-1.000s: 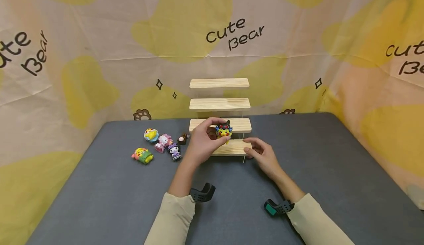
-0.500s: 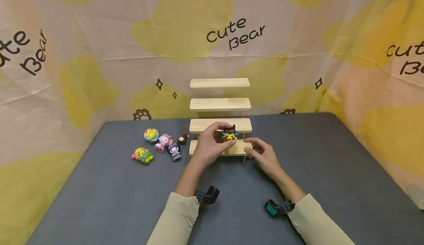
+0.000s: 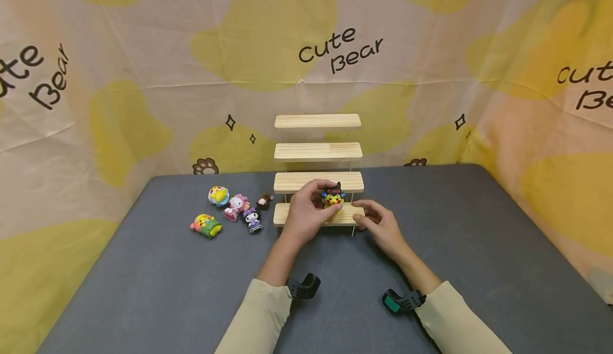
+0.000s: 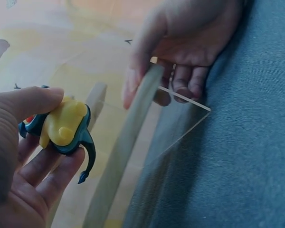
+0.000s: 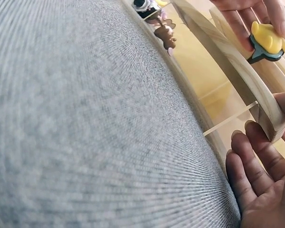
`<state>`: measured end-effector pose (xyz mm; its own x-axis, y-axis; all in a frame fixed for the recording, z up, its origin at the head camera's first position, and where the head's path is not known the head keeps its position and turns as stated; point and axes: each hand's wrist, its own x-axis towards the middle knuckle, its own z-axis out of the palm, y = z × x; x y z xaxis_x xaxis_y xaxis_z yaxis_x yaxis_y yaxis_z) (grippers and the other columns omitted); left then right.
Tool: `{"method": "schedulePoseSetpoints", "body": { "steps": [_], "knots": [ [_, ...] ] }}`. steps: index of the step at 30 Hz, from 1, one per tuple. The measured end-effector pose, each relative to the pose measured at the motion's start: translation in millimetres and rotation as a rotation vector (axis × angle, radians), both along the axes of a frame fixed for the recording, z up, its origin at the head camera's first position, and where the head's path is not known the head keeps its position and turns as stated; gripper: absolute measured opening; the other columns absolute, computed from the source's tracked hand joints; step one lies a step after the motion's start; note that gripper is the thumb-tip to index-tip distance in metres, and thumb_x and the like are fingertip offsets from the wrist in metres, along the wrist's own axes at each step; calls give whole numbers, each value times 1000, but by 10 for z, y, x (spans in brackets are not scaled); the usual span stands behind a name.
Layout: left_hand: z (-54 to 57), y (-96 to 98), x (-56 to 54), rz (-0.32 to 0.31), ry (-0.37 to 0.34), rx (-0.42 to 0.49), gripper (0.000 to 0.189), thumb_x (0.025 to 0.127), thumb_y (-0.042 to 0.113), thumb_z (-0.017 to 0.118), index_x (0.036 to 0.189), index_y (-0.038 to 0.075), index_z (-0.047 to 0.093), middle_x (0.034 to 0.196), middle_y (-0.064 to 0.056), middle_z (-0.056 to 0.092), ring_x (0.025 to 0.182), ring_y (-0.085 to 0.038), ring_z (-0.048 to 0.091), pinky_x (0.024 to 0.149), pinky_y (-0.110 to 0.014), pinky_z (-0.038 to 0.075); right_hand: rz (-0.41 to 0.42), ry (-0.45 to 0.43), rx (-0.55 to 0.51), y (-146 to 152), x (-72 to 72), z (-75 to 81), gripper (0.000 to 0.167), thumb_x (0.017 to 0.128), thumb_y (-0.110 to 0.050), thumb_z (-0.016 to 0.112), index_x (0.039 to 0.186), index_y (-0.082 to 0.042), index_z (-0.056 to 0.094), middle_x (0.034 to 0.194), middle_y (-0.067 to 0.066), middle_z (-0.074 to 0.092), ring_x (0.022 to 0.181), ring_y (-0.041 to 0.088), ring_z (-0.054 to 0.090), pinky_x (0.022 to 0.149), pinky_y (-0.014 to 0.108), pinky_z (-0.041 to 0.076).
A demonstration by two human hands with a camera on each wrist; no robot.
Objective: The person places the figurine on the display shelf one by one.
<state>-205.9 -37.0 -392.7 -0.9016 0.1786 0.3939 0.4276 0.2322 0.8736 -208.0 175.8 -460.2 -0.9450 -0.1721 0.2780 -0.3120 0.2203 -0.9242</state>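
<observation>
My left hand (image 3: pixel 306 213) holds a small yellow figurine (image 3: pixel 332 198) with a dark hood and red and blue details between thumb and fingers. It is over the right half of the lowest wooden shelf (image 3: pixel 282 214) of a four-step display stand. In the left wrist view, the figurine's yellow underside (image 4: pixel 66 128) and dark teal cape show, beside the board's edge. My right hand (image 3: pixel 383 229) grips that lowest shelf by its right end, thumb on top. From the right wrist, the other fingers (image 5: pixel 256 166) curl below the board (image 5: pixel 270 114), near its clear side support.
Left of the stand lie several figurines: a green-and-yellow one (image 3: pixel 207 225), a blue-and-yellow one (image 3: pixel 218 195), a pink one (image 3: pixel 237 205), a purple one (image 3: pixel 252 220) and a brown one (image 3: pixel 264 201). Higher shelves (image 3: pixel 317 121) rise behind, before a printed cloth (image 3: pixel 268 34).
My left hand has moved right and slightly down with the figurine, bringing it closer over the lowest shelf's right half. My right hand has stayed at the shelf's end.
</observation>
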Motion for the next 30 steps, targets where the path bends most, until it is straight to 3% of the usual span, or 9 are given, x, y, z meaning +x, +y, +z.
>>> {"method": "schedulePoseSetpoints", "body": {
  "steps": [6,12,18,23,30],
  "knots": [
    [-73,38,-4,4,-5,12,41,82,4,82,119,11,67,114,-10,69,98,-24,70,79,-37,60,2,4,2,2,4,8,31,99,-12,65,128,0,63,96,26,67,74,8,67,71,25,57],
    [-122,55,-11,7,19,5,40,81,3,83,117,10,67,114,-11,69,97,-24,70,79,-39,61,3,-7,-5,-8,2,6,32,99,-12,65,128,0,63,97,26,67,75,8,68,71,25,58],
    [-187,82,-18,-8,92,-31,42,80,1,84,116,7,65,115,-11,67,100,-24,70,76,-34,61,0,7,4,-2,16,1,32,99,-12,64,128,1,63,97,25,68,75,7,68,71,26,58],
    [-219,100,-23,-5,132,-46,41,80,1,83,115,6,62,115,-12,65,100,-24,68,73,-32,59,-8,13,11,2,15,-1,32,99,-13,64,128,0,63,94,15,69,75,7,68,71,26,58],
    [-279,90,-19,12,194,-161,40,82,4,82,115,9,61,115,-9,64,103,-22,66,80,-30,59,-11,5,19,-1,12,3,31,99,-14,65,128,-4,64,93,11,69,74,7,67,71,25,57]
  ]
}}
